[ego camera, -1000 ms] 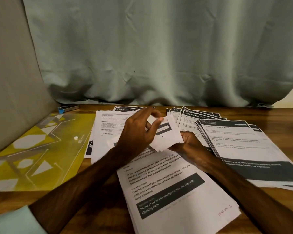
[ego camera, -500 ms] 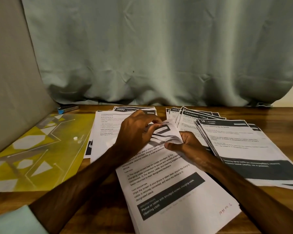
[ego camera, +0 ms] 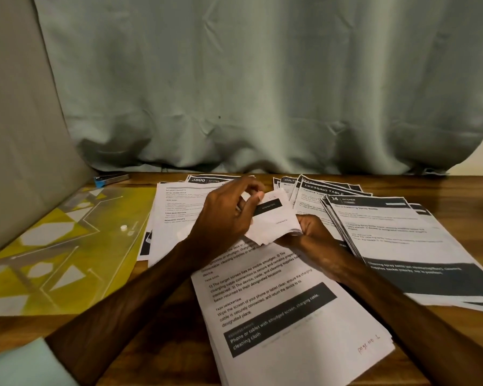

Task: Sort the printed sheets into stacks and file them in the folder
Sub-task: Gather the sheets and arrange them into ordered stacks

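Both hands meet over the middle of the table on a small folded printed sheet [ego camera: 273, 221]. My left hand [ego camera: 223, 215] pinches its upper left edge with fingertips, and my right hand [ego camera: 307, 232] grips its lower right corner. Under them lies a thick stack of printed sheets [ego camera: 290, 316] reaching to the near edge. A second stack [ego camera: 396, 240] fans out on the right, a third [ego camera: 176, 218] sits left of centre, and more sheets [ego camera: 318, 188] lie at the back. The yellow patterned plastic folder [ego camera: 53, 252] lies flat on the left, closed with a white snap button.
A blue and grey stapler [ego camera: 110, 179] rests at the back left by the folder. The wooden table [ego camera: 471, 196] ends against a pale green curtain [ego camera: 262, 93], with a beige panel [ego camera: 17, 135] leaning at the left. A light sleeve [ego camera: 20, 363] covers my left forearm.
The small sheet was flat, then crumpled between both hands, and now is held folded and tilted. My left fingers shifted to its top edge; my right hand closed on its lower corner.
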`<action>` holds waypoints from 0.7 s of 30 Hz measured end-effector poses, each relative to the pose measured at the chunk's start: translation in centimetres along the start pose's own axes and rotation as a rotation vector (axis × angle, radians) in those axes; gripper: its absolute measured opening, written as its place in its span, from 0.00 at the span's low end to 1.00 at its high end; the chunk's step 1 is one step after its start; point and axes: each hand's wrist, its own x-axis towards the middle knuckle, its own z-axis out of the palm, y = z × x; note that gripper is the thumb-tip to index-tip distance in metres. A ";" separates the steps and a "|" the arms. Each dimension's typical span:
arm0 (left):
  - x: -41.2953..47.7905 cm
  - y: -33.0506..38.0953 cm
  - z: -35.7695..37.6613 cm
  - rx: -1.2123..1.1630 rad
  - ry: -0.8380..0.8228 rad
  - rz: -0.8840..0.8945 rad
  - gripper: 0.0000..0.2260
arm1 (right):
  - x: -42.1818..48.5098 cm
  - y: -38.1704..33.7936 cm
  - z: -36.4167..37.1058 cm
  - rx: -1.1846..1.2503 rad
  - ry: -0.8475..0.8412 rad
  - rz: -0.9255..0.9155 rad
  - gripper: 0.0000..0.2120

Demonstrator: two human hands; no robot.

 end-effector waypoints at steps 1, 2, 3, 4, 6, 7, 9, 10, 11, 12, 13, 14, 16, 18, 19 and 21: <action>0.2 0.0 0.1 0.005 0.016 -0.034 0.08 | 0.0 0.1 0.0 -0.017 0.013 -0.007 0.28; 0.2 -0.2 0.2 0.011 0.008 -0.059 0.10 | -0.1 0.1 0.0 -0.029 0.014 -0.012 0.30; 0.2 -0.5 0.3 0.032 -0.013 -0.073 0.11 | -0.2 0.1 0.0 -0.032 0.019 -0.003 0.30; 0.2 -0.7 0.3 0.054 -0.034 -0.076 0.11 | -0.2 0.1 0.0 -0.035 0.014 0.006 0.28; 0.0 -0.9 0.3 0.092 -0.052 -0.064 0.09 | -0.1 0.1 -0.1 -0.079 0.016 0.027 0.22; 0.0 -1.0 0.2 0.101 -0.050 -0.051 0.09 | -0.1 0.2 -0.2 -0.097 0.023 0.044 0.19; 0.0 -0.8 0.2 0.103 -0.038 -0.016 0.09 | 0.0 0.4 -0.3 -0.097 0.033 0.063 0.18; 0.0 -0.7 0.2 0.110 -0.036 0.000 0.09 | 0.0 0.4 -0.3 -0.085 0.032 0.062 0.20; -0.1 -0.6 0.2 0.124 -0.036 0.015 0.09 | -0.1 0.3 -0.3 -0.080 0.034 0.062 0.20; -0.1 -0.5 0.2 0.135 -0.037 0.028 0.08 | -0.1 0.1 -0.2 -0.072 0.030 0.052 0.21; -0.2 -0.5 0.3 0.136 -0.038 0.037 0.07 | -0.1 0.1 -0.2 -0.069 0.032 0.046 0.21; -0.3 -0.6 0.3 0.125 -0.036 0.040 0.05 | -0.1 0.0 -0.2 -0.060 0.033 0.038 0.20; -0.5 -0.9 0.4 0.094 -0.027 0.048 0.03 | -0.1 0.0 -0.3 -0.035 0.020 0.026 0.19; -0.5 -1.1 0.4 0.106 -0.027 0.080 0.03 | -0.1 0.1 -0.3 0.001 0.005 0.013 0.18; -0.4 -1.1 0.3 0.133 -0.028 0.104 0.03 | -0.1 0.0 -0.2 0.006 0.003 0.012 0.17; -0.3 -1.0 0.1 0.176 -0.034 0.147 0.04 | 0.0 0.0 -0.2 0.004 0.000 0.016 0.24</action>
